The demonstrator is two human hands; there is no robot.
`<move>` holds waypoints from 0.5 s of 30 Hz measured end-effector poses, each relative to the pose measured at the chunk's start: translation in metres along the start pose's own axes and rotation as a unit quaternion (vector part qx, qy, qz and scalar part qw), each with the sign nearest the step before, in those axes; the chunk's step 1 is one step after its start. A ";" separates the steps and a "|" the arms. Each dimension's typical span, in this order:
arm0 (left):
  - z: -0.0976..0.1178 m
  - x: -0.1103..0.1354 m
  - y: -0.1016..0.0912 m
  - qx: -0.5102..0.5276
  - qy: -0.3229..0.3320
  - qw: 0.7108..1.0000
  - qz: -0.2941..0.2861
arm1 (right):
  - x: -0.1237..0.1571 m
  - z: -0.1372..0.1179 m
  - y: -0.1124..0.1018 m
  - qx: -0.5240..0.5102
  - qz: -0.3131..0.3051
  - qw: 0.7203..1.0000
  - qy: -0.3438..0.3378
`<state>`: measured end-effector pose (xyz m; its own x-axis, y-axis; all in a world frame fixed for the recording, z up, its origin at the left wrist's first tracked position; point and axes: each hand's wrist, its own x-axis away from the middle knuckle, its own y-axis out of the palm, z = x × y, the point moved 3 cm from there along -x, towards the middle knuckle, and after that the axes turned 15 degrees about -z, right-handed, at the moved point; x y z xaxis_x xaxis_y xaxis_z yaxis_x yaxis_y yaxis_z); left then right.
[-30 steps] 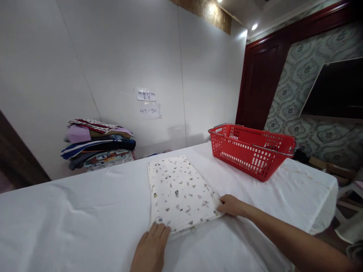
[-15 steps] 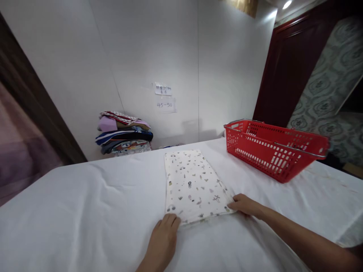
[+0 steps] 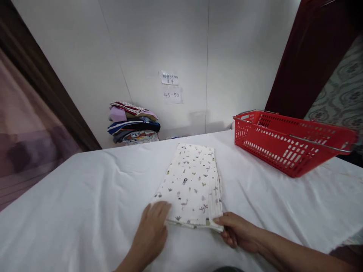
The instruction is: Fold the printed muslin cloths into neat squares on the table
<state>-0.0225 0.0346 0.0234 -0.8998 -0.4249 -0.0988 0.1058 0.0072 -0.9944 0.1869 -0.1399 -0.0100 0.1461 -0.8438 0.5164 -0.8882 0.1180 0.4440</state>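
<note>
A white cloth (image 3: 189, 185) printed with small plants, flamingos and other little figures lies folded into a layered rectangle on the white-covered table (image 3: 93, 211). At its near right corner, my right hand (image 3: 238, 230) pinches the layers between thumb and fingers, the corner raised a little. My left hand (image 3: 153, 224) is at the near left corner, fingers closed together over the edge. Its fingertips are slightly blurred, and its thumb is partly hidden.
To the right stands a red plastic basket (image 3: 283, 145) with metal handles. A pile of folded fabrics (image 3: 134, 124) sits beyond the table's far edge on the left. Paper labels (image 3: 172, 95) are stuck on the white wall behind. A curtain (image 3: 31, 124) hangs at left.
The cloth has turned, its near end shifting left and toward me with both hands. The right corner is now lifted with its layers showing. The view has shifted, moving the background slightly.
</note>
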 end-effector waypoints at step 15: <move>0.088 -0.049 -0.013 0.145 0.159 0.976 0.015 | 0.021 -0.029 -0.013 0.140 -0.017 0.989 -0.053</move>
<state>0.0570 -0.0242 0.0450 -0.9754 -0.1260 -0.1811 0.2087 -0.2605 -0.9427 0.2136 -0.1443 0.0163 0.1444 -0.8968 0.4183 -0.9714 -0.0479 0.2326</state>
